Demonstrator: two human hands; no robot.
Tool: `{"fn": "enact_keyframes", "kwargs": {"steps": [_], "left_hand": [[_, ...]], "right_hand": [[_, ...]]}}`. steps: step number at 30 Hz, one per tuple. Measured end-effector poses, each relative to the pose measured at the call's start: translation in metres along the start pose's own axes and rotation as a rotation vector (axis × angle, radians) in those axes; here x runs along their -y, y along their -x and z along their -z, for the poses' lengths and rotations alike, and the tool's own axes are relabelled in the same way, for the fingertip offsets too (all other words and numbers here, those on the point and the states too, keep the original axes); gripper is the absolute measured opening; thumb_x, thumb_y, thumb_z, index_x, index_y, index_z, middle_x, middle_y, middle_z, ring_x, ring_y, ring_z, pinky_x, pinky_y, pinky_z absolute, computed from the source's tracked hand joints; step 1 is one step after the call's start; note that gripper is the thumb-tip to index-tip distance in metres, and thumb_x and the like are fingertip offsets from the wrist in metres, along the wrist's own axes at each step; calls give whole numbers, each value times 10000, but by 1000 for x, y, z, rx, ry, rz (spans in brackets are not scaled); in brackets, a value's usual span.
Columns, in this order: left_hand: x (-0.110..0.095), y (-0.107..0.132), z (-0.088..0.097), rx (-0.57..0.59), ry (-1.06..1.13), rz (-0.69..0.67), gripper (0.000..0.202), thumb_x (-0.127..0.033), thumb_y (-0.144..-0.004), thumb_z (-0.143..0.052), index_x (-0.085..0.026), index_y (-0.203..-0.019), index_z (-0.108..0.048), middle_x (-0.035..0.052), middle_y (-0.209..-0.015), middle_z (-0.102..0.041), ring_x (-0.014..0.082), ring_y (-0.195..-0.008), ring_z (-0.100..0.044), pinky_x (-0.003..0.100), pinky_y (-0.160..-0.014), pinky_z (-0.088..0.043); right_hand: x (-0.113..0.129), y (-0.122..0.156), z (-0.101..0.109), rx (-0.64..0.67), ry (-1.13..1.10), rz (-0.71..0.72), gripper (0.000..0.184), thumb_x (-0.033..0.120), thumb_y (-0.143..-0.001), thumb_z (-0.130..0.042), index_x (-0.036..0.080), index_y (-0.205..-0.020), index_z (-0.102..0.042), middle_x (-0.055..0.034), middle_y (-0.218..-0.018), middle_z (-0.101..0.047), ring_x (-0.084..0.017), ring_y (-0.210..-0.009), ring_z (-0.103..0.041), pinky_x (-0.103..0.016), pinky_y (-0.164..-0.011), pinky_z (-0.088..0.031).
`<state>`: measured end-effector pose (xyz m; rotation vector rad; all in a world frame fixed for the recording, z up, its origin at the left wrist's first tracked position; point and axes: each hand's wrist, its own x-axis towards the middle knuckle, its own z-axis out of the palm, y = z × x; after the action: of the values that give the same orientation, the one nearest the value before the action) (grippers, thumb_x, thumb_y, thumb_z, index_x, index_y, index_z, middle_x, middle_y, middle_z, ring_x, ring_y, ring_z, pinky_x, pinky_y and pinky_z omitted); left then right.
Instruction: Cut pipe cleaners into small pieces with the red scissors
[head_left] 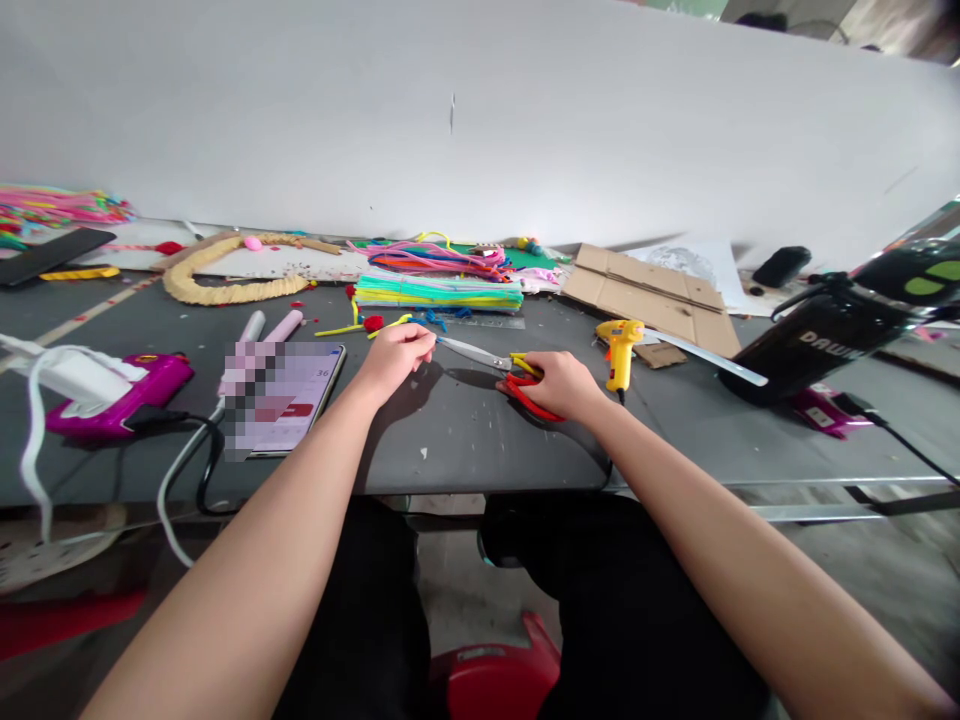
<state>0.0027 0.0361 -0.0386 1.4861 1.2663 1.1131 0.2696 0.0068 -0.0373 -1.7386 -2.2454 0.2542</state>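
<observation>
We cannot read the phone point(289, 398): the left part of its screen is blurred into blocks. Our right hand point(564, 385) covers most of the red handles of the scissors point(487, 358), so its grip on them stays hidden. What our left hand point(396, 356) pinches at the blade tips is too small to tell. The black bottle point(840, 335) shows only part of its lettering. The picture's left edge cuts off the bundle of coloured strands point(52, 207).

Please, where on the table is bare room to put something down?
Bare dark table lies along the near edge, between the phone and the right hand. Crowded: the back, around the pipe cleaners and cardboard.
</observation>
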Motion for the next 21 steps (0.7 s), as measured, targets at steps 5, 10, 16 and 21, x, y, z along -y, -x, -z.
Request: {"fn": "enact_keyframes", "kwargs": {"steps": [5, 10, 16, 21], "left_hand": [[0, 0, 0, 6, 6, -4, 224, -317, -781, -633, -151, -640, -585, -7, -601, -553, 69, -482, -409, 256, -469, -244], [-2, 1, 0, 11, 8, -4, 235, -328, -778, -634, -152, -632, -579, -6, -596, -548, 70, -482, -403, 255, -471, -242], [-4, 2, 0, 5, 13, 0, 225, -325, -766, -635, -152, -632, -582, -5, -595, -555, 71, -481, -397, 253, -486, -265], [-6, 2, 0, 11, 17, 2, 219, -321, -750, -641, -158, -618, -579, -4, -572, -547, 76, -477, -390, 254, -485, -282]], "right_hand": [[-2, -1, 0, 11, 1, 7, 395, 598, -764, -605, 226, -657, -531, -7, -649, -582, -154, -633, -462, -278, -573, -242], [-2, -2, 0, 18, -2, 3, 400, 604, -764, -606, 225, -652, -542, -9, -643, -576, -157, -638, -466, -280, -577, -247], [-2, -3, 0, 15, -12, 7, 414, 617, -769, -599, 226, -644, -548, -8, -632, -566, -156, -629, -456, -280, -571, -250], [-2, -4, 0, 16, -40, -22, 420, 622, -764, -605, 221, -644, -578, -17, -658, -583, -157, -640, -469, -279, -571, -256]]}}
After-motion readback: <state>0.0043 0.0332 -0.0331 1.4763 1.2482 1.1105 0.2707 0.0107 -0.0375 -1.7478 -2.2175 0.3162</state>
